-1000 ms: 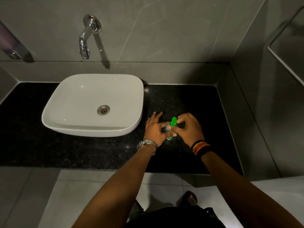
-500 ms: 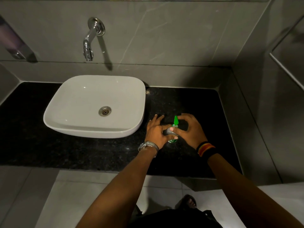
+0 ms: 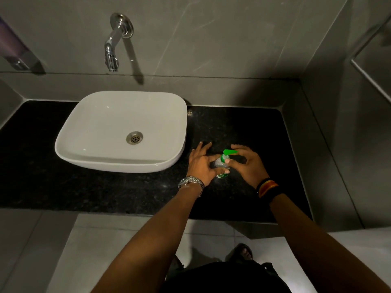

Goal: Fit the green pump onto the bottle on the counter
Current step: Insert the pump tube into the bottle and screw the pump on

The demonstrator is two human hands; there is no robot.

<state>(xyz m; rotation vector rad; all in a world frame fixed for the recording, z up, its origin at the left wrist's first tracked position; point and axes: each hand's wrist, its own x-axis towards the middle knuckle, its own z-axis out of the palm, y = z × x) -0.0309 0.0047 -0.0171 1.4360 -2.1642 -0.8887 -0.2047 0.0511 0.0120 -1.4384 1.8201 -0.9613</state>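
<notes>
The green pump [image 3: 228, 155] sits on the neck of the clear bottle [image 3: 221, 166], which stands on the black counter [image 3: 127, 191] just right of the white basin [image 3: 120, 132]. The nozzle points to your right. Whether the collar is threaded home cannot be told from this view.

Your left hand [image 3: 201, 166] wraps the bottle body, fingers curled around it. Your right hand [image 3: 247, 163] pinches the pump collar between thumb and fingertips.

Hazards, as judged from this position:
- Cross-threading. If you hold the pump tilted while turning, the collar is likely to bind and seat crooked.
- Bottle spin. A loose left-hand grip would let the bottle turn with the collar, so the thread never tightens.
- Tipping. The bottle looks small and light; a sideways push could slide it on the polished counter.
- Discharge. Pressing down on the pump head may eject liquid.
</notes>
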